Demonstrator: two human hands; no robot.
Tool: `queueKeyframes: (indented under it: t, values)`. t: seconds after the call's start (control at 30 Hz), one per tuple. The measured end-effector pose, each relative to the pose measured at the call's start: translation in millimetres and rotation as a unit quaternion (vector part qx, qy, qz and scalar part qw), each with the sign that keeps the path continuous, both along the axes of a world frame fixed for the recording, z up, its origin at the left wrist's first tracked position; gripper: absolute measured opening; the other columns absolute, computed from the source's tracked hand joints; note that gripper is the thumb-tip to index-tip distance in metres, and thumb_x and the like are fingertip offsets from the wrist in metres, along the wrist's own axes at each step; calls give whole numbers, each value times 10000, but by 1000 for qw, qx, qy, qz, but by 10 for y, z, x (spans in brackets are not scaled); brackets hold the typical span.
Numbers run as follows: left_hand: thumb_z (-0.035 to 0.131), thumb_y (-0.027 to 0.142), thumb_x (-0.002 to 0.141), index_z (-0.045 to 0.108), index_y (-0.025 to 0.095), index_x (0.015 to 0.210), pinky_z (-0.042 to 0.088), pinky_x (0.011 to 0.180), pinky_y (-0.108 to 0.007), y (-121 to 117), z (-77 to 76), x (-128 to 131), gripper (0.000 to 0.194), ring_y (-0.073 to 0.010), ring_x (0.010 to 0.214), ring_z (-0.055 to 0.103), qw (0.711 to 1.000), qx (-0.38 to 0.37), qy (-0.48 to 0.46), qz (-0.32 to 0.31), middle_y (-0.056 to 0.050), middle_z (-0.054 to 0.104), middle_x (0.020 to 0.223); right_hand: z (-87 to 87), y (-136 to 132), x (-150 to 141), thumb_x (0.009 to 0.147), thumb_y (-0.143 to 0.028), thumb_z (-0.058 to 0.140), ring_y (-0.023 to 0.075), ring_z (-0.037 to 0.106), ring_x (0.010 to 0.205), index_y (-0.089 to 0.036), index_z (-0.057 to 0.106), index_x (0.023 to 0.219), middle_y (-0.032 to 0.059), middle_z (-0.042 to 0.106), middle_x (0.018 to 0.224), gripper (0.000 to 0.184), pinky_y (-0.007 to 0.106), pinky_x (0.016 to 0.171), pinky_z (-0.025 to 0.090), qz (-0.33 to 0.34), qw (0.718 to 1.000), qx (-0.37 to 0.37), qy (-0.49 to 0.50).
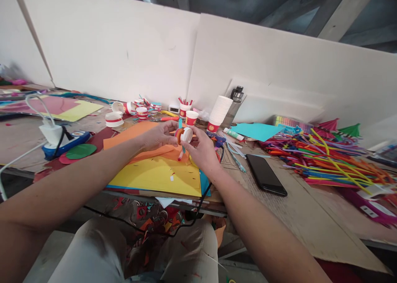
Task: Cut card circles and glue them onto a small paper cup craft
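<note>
Between my hands, above the coloured paper, is a small round paper-cup craft piece (186,135) with white, orange and red parts. A blue strip sticks up from it, and a red-tipped strip hangs below. My left hand (161,135) pinches its red and orange side. On the white side, my right hand (203,148) grips it with thumb and fingers. Yellow paper (158,177) and orange paper (130,135) lie under the hands. A paper cup (191,118) stands just behind them.
A black phone (266,174) lies right of the hands, before a pile of pipe cleaners (328,159). Stacked paper cups (221,111) and a bottle (234,107) stand behind. A blue power strip (70,144) sits left. A black cable (203,196) hangs over the table edge.
</note>
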State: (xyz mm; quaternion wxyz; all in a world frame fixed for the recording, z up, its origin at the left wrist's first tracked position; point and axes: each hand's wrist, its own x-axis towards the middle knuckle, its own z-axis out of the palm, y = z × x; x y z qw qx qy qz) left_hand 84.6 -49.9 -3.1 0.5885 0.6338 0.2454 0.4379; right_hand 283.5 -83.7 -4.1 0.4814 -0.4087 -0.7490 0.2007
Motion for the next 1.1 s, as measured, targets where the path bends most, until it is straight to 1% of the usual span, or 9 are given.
queueKeyframes:
  t: [0.1,0.2,0.33,0.4,0.57,0.67,0.73,0.9,1.1]
  values:
    - [868,267,656,653,224,1190,536,823,-292,2,-5,0,577,-217,1067,649,999,21,27,-6,-104,664,1268,-2,-8,8,815,-233,706,230,636,1056,-202,601,1295,115,648,1235,493,396,899,556,19,1000,10,-16]
    - [862,278,663,662,215,1206,516,905,-341,8,-21,12,582,-232,1071,658,999,32,39,-9,-106,690,1234,1,-18,15,844,-250,697,237,609,1099,-225,603,1307,105,643,1205,474,408,930,543,28,999,26,-38]
    - [858,279,675,653,205,1223,515,932,-365,12,-43,27,590,-226,1059,666,999,38,28,-3,-98,706,1176,10,-20,18,850,-257,698,235,594,1110,-223,610,1297,126,587,1231,457,406,926,547,23,998,47,-43]
    - [854,256,682,645,211,1227,521,940,-368,3,-40,34,585,-217,1058,665,999,41,22,-2,-93,691,1203,17,-17,20,859,-269,686,238,591,1116,-215,610,1289,135,571,1232,440,407,926,547,18,998,45,-35]
    - [868,224,659,621,223,1179,549,907,-363,-37,-6,55,575,-223,1090,645,997,68,-1,28,-97,583,1373,54,-32,16,862,-347,674,186,628,897,-233,546,1324,106,605,1187,492,364,781,564,-15,1000,-6,25]
    - [877,231,647,609,215,1142,553,868,-330,-43,-3,61,563,-220,1082,644,996,75,8,44,-95,611,1305,78,-62,3,850,-365,684,165,623,826,-212,589,1215,77,650,1099,407,345,759,550,-5,999,-8,32]
    - [882,234,640,600,212,1128,549,852,-319,-37,-14,61,564,-219,1070,646,996,78,15,49,-92,629,1254,80,-73,-5,855,-386,680,157,624,813,-205,625,1137,75,652,1098,340,342,764,547,6,1000,0,26]
    - [887,206,628,587,213,1142,537,855,-311,-21,-36,54,596,-217,1063,648,996,79,7,43,-79,642,1187,44,-55,-8,853,-436,690,154,634,815,-218,641,1148,85,632,1139,370,340,771,558,9,999,7,33]
    - [890,184,611,605,206,1110,532,861,-307,-42,-1,68,575,-202,1033,655,995,86,0,39,-67,646,1154,67,-75,-14,841,-416,711,153,636,801,-199,643,1117,90,634,1119,357,339,755,561,-6,1000,-12,26]
